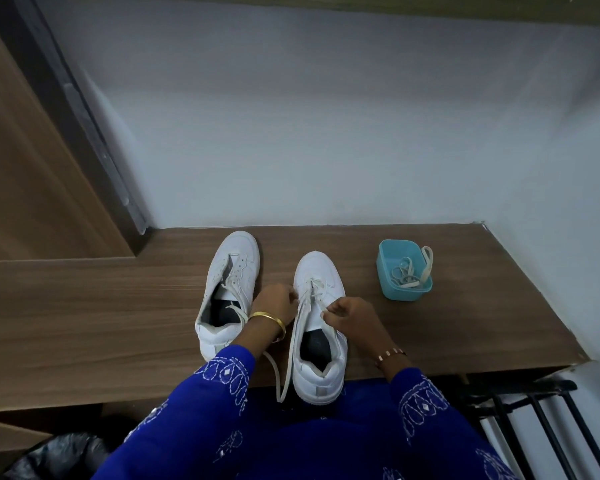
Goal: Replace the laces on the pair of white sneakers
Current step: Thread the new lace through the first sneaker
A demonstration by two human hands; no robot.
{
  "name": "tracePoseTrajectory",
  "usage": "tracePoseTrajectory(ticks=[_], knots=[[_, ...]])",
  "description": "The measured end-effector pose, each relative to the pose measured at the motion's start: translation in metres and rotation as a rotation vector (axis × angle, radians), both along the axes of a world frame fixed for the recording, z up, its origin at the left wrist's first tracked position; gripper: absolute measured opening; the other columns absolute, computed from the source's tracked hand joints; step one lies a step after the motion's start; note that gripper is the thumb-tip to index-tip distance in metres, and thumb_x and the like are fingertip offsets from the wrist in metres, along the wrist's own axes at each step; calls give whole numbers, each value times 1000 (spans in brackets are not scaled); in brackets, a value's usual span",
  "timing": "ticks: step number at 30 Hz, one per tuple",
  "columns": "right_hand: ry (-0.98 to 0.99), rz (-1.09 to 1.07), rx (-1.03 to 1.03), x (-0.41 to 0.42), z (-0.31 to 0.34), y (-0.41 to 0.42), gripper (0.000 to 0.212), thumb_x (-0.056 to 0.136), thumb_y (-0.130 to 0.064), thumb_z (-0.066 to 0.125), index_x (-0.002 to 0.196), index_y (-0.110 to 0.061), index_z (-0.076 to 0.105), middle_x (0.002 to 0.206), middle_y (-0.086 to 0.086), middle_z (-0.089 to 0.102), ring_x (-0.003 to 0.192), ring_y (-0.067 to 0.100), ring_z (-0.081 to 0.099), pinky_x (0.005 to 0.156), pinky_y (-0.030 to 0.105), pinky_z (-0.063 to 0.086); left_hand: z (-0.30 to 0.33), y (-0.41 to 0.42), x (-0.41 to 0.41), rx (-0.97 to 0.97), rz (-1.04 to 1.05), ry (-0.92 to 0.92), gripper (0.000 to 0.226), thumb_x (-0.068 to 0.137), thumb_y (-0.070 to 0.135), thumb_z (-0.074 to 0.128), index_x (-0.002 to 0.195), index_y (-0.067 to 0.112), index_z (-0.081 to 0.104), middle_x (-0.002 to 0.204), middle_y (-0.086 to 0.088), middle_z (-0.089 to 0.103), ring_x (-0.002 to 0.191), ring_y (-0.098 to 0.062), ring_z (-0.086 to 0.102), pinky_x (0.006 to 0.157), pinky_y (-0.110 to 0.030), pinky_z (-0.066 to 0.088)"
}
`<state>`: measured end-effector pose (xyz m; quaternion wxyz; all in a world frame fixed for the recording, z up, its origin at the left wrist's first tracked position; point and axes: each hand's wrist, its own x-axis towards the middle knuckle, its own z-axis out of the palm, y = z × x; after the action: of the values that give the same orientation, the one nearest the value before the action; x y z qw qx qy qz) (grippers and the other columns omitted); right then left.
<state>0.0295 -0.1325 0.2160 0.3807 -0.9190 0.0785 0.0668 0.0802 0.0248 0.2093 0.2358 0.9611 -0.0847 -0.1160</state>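
Note:
Two white sneakers stand side by side on the wooden table, toes pointing away from me. The right sneaker has its heel at the table's front edge, and its white lace hangs down over that edge. My left hand rests at the sneaker's left eyelets with fingers curled on the lace. My right hand pinches a lace strand over the tongue. The left sneaker lies partly unlaced, a loose lace trailing across its opening.
A teal plastic box with several loose laces sits on the table to the right of the sneakers. A white wall runs behind the table. A black metal rack stands at lower right, a black bag at lower left.

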Motion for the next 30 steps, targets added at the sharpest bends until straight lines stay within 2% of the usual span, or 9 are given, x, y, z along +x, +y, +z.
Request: tracePoseTrajectory(ticks=[4, 8, 11, 14, 16, 19, 25, 28, 30], knots=[[8, 1, -5, 0, 1, 0, 20, 82, -22, 66, 90, -3, 68, 90, 9, 70, 73, 8, 54, 51, 2, 36, 7, 2, -4, -4, 41, -33, 23, 89, 20, 50, 90, 4, 67, 90, -16, 68, 88, -32, 61, 74, -34, 48], [18, 0, -12, 1, 1, 0, 21, 82, -23, 66, 89, -4, 68, 89, 9, 70, 73, 9, 55, 51, 3, 35, 15, 5, -2, -228, 154, 40, 35, 91, 17, 43, 57, 9, 45, 60, -8, 51, 71, -29, 50, 53, -28, 33], [12, -2, -11, 1, -1, 1, 22, 82, -23, 66, 88, -2, 68, 89, 10, 70, 72, 9, 55, 51, 4, 34, 25, 11, 1, -314, 148, 84, 38, 94, 21, 43, 59, 11, 53, 71, -10, 66, 69, -22, 55, 64, -27, 37], [22, 10, -22, 2, 0, 1, 24, 82, -23, 66, 87, 0, 68, 85, 10, 69, 69, 9, 53, 49, 9, 35, 42, 19, 5, -440, 174, 98, 47, 95, 27, 45, 51, 14, 57, 56, -1, 63, 59, -12, 55, 68, -26, 38], [33, 33, -45, 4, 2, 1, 22, 82, -21, 66, 87, 1, 67, 86, 10, 68, 69, 8, 52, 49, 9, 34, 55, 25, 9, -631, 213, 196, 45, 95, 25, 48, 52, 12, 54, 47, -1, 61, 49, -12, 58, 68, -27, 45], [-24, 31, -53, 5, 7, 4, 18, 81, -18, 66, 92, -3, 68, 97, 7, 68, 79, 8, 53, 58, 13, 34, 73, 32, 15, -866, 259, 356, 34, 95, 24, 48, 65, 10, 53, 42, -1, 57, 36, -14, 55, 52, -26, 46], [-181, 102, 100, -1, 35, 29, 23, 83, -16, 66, 104, -7, 67, 108, 3, 66, 97, 13, 60, 70, 4, 37, 97, 31, 16, -1268, 369, 534, 31, 99, 22, 37, 76, 13, 55, 42, 4, 54, 33, -8, 48, 45, -19, 50], [-43, 226, 180, -6, 43, 51, 35, 83, -21, 67, 115, -9, 61, 119, 3, 60, 103, 13, 55, 87, 22, 42, 102, 22, 11, -1488, 423, 676, 32, 99, 21, 34, 78, 12, 57, 44, 4, 56, 35, -7, 52, 45, -17, 50], [-46, 250, 159, -8, 39, 63, 29, 83, -22, 66, 109, -10, 64, 115, 6, 61, 104, 17, 57, 93, 31, 44, 104, 20, 10, -1594, 455, 726, 32, 99, 18, 33, 81, 11, 58, 47, 4, 59, 37, -8, 55, 47, -18, 51]])
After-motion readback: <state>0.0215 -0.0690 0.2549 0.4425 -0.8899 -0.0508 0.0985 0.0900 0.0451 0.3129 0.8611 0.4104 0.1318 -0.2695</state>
